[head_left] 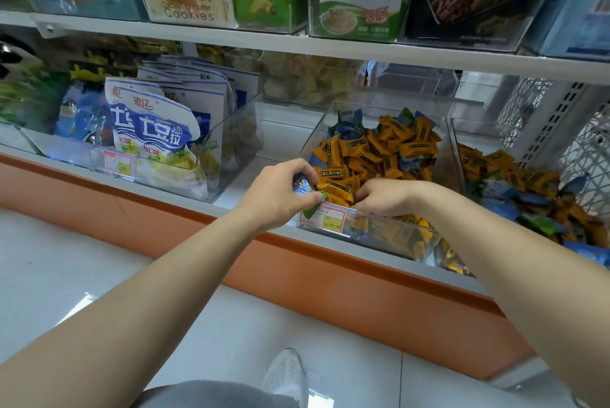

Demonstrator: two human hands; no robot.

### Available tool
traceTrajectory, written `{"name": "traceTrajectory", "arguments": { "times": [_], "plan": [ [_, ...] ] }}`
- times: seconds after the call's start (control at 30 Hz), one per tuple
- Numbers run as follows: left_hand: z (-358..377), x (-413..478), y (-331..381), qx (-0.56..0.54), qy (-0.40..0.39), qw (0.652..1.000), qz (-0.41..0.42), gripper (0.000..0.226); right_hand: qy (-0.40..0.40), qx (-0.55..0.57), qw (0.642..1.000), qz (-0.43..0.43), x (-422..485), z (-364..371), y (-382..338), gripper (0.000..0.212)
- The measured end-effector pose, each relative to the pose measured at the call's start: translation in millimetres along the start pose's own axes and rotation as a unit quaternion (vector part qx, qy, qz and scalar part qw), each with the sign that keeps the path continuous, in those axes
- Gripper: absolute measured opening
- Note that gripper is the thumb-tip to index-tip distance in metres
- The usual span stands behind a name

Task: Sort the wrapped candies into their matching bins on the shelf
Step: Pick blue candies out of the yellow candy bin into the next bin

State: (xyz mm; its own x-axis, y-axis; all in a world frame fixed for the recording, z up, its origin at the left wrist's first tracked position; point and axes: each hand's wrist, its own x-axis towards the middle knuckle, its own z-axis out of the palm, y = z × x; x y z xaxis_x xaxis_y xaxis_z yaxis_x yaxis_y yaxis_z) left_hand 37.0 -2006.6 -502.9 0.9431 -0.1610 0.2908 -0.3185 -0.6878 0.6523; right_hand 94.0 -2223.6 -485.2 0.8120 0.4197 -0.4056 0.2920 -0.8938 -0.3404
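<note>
Orange candies (373, 156), progress: they fill most of the middle bin (396, 236), but blue wrappers (350, 130) lie along its back. Sorting looks partly done, with plenty left.
Snack-bag bin (244, 130): stands left of the middle bin and apart from it. It holds white-and-blue snack bags (155, 130), and no candies show in it.
Left hand (277, 193): at the middle bin's front left corner. The fingers are curled tight, pinching a blue candy (301, 189) and a green candy (313, 208), probably strays picked out.
Right hand (388, 198): inside the middle bin near its front wall. The fingers are bent down among the orange candies, and I cannot tell whether they hold one.
Right bin (457, 150): just beside the middle bin on its right. It holds a mixed heap (528, 189) of orange, blue and green candies, seemingly unsorted.
</note>
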Motion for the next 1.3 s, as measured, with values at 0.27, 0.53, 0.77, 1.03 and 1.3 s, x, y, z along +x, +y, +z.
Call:
{"name": "traceTrajectory", "arguments": {
  "times": [0.27, 0.53, 0.77, 1.03, 1.3],
  "plan": [
    [4, 0, 4, -0.008, 0.009, 1.0, -0.005, 0.018, -0.012, 0.004, 0.999, 0.029, -8, -6, 5, 0.048],
    [13, 4, 19, -0.054, 0.031, 0.998, -0.01, 0.016, 0.119, 0.084, 0.988, -0.043, -14, -11, 33, 0.007],
    [21, 12, 26, -0.063, 0.036, 0.997, -0.032, 0.012, 0.084, 0.039, 0.995, -0.038, -11, -12, 28, 0.023],
    [23, 11, 22, -0.03, 0.032, 0.999, -0.028, 0.011, -0.014, -0.109, 0.994, 0.028, 1, -15, 12, 0.025],
    [25, 14, 30, -0.103, 0.037, 0.992, -0.057, 0.011, -0.017, -0.044, 0.999, 0.008, -13, -27, 31, 0.018]
  ]
}}
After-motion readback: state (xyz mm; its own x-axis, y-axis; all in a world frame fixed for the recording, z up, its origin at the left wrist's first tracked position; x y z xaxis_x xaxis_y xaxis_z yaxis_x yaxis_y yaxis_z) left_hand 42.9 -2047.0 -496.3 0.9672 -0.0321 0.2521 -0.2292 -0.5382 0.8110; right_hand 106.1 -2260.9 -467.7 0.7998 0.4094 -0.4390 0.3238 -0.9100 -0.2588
